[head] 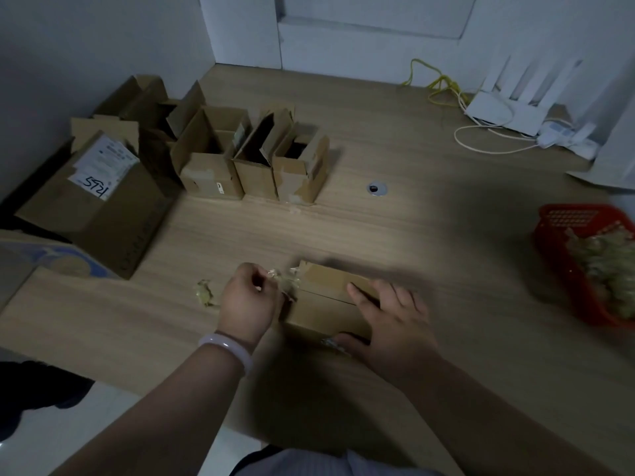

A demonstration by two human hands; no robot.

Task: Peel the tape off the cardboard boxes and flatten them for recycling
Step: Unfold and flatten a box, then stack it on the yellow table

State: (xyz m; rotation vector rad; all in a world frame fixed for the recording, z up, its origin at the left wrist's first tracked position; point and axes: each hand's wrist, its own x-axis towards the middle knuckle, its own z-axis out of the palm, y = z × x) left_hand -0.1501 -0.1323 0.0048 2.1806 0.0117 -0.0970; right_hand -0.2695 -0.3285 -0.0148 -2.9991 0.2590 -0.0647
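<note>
Fingers of the left hand (249,300) are pressed together in a pinching grip on a crumpled strip of clear tape (283,281) that runs from the fingertips to the left end of a small cardboard box (326,304). The right hand (391,321) lies spread over the box's right side, fingers flat across the top and thumb against the near face; this grip is a steadying press rather than a pinch. The box sits on the wooden counter (412,235) at lower centre of the frame, its top flaps closed with a seam showing between them. A pale bangle (228,348) circles the left wrist.

Just left of the left hand, a small wad of used tape (205,293) lies on the counter. Another scrap of tape (331,343) clings to the box's near lower edge by the right thumb.

At the right edge of the frame, a red plastic basket (563,249) holds a heap of crumpled tape. In the upper left, a cluster of opened cardboard boxes (247,159) stands upright with flaps raised, and a larger box with a shipping label (99,190) leans beside them. A round metal grommet (377,189) is set into the counter near the centre. At upper right, a white router (512,108) with antennas stands against the wall beside yellow and white cables.
</note>
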